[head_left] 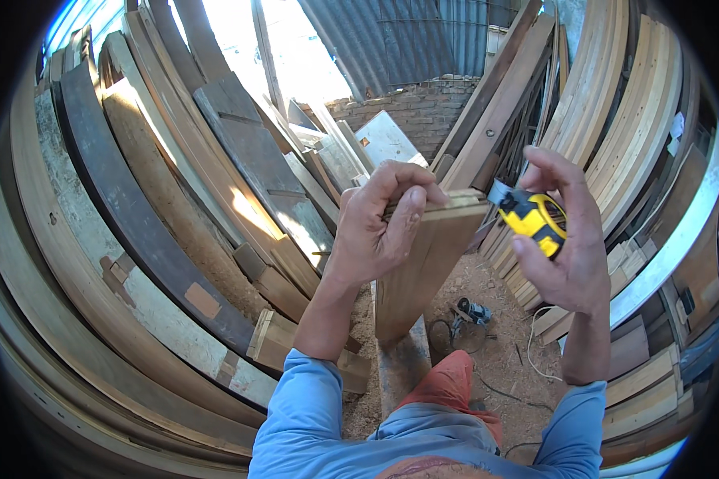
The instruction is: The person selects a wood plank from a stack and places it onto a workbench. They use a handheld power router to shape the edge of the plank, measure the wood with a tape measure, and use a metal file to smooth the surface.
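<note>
1. While the L hand (379, 227) is curled over the top of the wooden board (435, 271), gripping it w/ thumb on the near side, the R hand (571, 251) grips the tape measure (534, 223) between thumb & fingers.
2. Board location: mid-view, in front of the person, upright w/ a slight tilt; lower end by the worn plank (405, 375) below. Can't tell if they touch.
3. Tape location: just R of the board's top end, w/ a short pale bit of blade (499, 193) out toward that corner. Contact unclear.
4. Handling, board: prob. stiff & fairly heavy for its length, not fragile; dry wood, so prob. good grip, tho edges may splinter. Best hold: both long edges nr the top, w/ the lower end propped.
5. Handling, tape: prob. light, hard-cased, easy in one hand; hold by the case sides, fingers clear of the blade mouth. Blade prob. thin & bendy.
6. Looks, board: warm brown, straight-sided, visible grain, paler top end w/ lines/ridges across it.
7. Looks, tape: yellow case w/ black parts, rounded, compact.
</note>
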`<action>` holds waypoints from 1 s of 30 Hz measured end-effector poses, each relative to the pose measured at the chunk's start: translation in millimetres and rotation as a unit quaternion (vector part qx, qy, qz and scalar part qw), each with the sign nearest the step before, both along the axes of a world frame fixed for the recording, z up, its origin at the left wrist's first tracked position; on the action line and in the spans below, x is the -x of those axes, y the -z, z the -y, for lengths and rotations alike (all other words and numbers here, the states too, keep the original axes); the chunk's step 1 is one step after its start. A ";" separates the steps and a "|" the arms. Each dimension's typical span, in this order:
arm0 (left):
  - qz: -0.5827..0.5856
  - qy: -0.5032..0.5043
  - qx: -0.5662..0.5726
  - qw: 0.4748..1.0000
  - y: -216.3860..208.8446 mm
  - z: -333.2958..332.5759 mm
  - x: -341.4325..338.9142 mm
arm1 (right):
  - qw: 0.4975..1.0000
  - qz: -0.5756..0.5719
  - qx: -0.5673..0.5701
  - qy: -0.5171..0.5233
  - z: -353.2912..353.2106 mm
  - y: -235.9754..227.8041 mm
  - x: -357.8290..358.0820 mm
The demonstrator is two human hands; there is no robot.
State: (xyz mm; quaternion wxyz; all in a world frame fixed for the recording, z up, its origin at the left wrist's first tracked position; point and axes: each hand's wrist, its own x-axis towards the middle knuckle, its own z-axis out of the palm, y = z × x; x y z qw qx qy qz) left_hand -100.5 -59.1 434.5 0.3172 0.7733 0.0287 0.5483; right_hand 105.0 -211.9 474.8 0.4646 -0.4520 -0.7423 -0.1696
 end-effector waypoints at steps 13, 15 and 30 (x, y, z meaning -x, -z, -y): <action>0.039 0.086 -0.006 0.996 17.6 3.5 3.8 | 0.985 0.162 0.055 0.034 -14.4 -23.8 54.8; 0.037 0.071 -0.041 0.996 16.2 -0.2 6.9 | 0.984 0.167 0.056 0.038 -14.6 -20.6 54.2; 0.162 0.120 0.029 0.979 42.7 -20.6 28.3 | 0.973 0.086 0.156 0.149 58.8 -37.5 -35.4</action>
